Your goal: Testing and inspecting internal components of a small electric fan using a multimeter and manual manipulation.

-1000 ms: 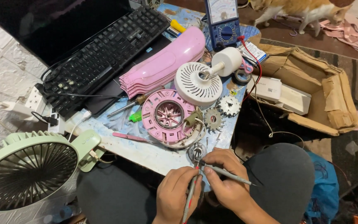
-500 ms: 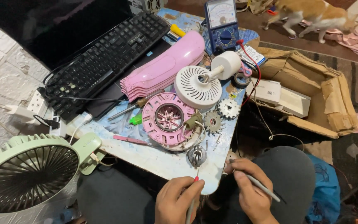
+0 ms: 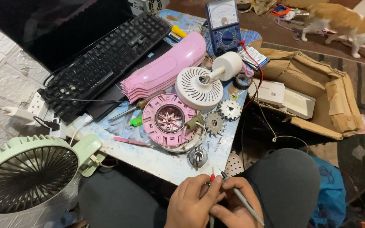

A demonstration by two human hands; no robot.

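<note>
Now my right hand (image 3: pixel 233 207) is back beside my left hand (image 3: pixel 191 204), each grip closed on its probe, the red-tipped probe (image 3: pixel 211 177) and grey probe (image 3: pixel 241 198) meeting

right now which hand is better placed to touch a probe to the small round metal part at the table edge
Probably the left hand: its red-tipped probe points up just below the round metal part. The right hand holds a grey probe whose tip sits slightly farther right.

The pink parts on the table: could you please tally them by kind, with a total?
Long pink ribbed plastic housing: 1
Round pink plastic fan ring with a hub in the middle: 1
Thin pink tweezers: 1
Total: 3
</note>
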